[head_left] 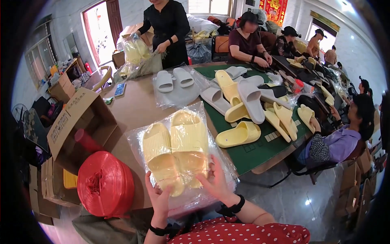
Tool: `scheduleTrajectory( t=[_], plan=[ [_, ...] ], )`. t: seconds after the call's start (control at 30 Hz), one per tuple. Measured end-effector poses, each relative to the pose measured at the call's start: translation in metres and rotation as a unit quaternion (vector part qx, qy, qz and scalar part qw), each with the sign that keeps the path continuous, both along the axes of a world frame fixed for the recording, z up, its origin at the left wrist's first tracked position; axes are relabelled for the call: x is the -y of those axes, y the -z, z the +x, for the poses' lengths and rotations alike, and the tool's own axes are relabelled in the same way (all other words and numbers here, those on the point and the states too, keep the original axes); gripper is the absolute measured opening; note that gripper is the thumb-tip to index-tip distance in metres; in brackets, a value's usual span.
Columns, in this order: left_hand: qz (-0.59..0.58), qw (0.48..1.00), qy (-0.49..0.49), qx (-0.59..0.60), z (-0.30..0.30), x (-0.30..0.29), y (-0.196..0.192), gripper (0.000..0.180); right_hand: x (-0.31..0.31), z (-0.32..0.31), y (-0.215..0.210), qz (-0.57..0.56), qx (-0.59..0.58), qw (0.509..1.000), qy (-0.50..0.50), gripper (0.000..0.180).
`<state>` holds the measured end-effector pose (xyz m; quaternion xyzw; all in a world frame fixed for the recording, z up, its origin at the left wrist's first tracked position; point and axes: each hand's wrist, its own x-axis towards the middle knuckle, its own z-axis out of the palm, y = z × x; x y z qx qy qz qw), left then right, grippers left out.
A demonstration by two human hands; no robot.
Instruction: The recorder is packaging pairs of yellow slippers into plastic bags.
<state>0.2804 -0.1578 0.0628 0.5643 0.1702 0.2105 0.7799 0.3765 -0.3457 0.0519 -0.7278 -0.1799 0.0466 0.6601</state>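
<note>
A pair of yellow slippers (pixel 190 140) lies side by side inside a clear plastic bag (pixel 136 138), soles down, on the near part of the table. My left hand (pixel 159 197) grips the bag's near left corner by the slippers' near ends, thumb and fingers around it. At the near right side, my right hand (pixel 214 181) holds the bag's edge, its thumb over the plastic and its fingers partly hidden. Under this bag lies a stack of more clear plastic bags (pixel 227 177). Both wrists wear black bands.
A big red twine roll (pixel 105 185) and an open cardboard box (pixel 77 126) stand left. Grey slippers in a bag (pixel 174 81) lie farther back. Loose yellow and grey slippers (pixel 239 134) pile on the green mat (pixel 260 156). Several people work around the table.
</note>
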Motion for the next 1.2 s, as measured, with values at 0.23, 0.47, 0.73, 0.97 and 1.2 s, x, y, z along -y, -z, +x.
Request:
scheduleTrajectory(
  t=[0.23,0.47,0.73,0.97,1.2],
  plan=[
    [-0.109,0.989,0.096,-0.023,-0.006,0.010,0.032,0.067,-0.015,-0.015,0.020,0.004,0.068,0.996,0.058,0.072],
    [-0.120,0.990,0.068,-0.010,-0.019,0.016,0.029,0.059,-0.019,-0.030,0.020,-0.092,0.117,0.988,-0.038,0.063],
    [0.068,0.983,-0.160,0.062,-0.102,-0.049,0.034,0.053,-0.010,0.001,0.014,-0.222,0.291,0.917,-0.157,0.075],
    [0.247,0.713,-0.651,0.084,-0.247,-0.154,0.001,0.052,-0.014,0.005,0.055,-0.362,0.307,0.871,-0.125,0.075],
    [0.259,0.755,-0.573,-0.188,-0.328,-0.180,0.172,0.040,-0.017,0.005,0.053,-0.350,0.304,0.877,-0.127,0.074]
  ],
)
